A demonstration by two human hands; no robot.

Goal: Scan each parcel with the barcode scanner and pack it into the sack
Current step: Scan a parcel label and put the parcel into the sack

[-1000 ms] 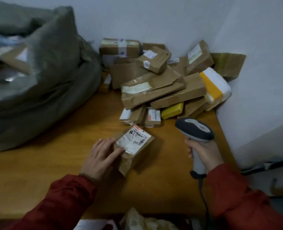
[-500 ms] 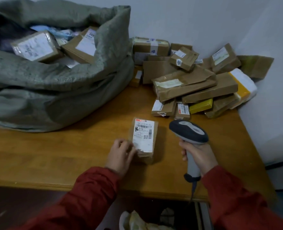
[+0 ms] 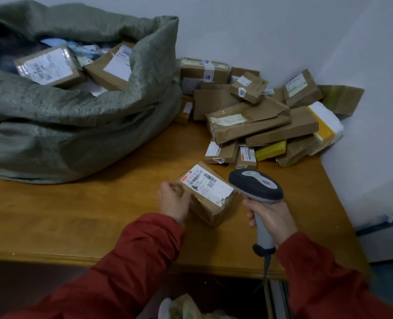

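A small brown parcel (image 3: pixel 208 194) with a white barcode label facing up sits on the wooden table (image 3: pixel 76 215). My left hand (image 3: pixel 173 200) grips its left end with curled fingers. My right hand (image 3: pixel 271 217) holds the grey barcode scanner (image 3: pixel 256 185) by its handle, its head right beside the parcel's right end. The green woven sack (image 3: pixel 76 116) lies open at the left, with several labelled parcels inside.
A heap of brown, yellow and white parcels (image 3: pixel 260 120) fills the table's back right corner against the white walls (image 3: pixel 363 111). The scanner's cable hangs over the table's front edge. A crumpled bag (image 3: pixel 184 307) lies below the table.
The parcel has turned so its label lies slanted, and my left hand has closed on its left end. The scanner head has come closer to the parcel. The view has swung left onto the sack.
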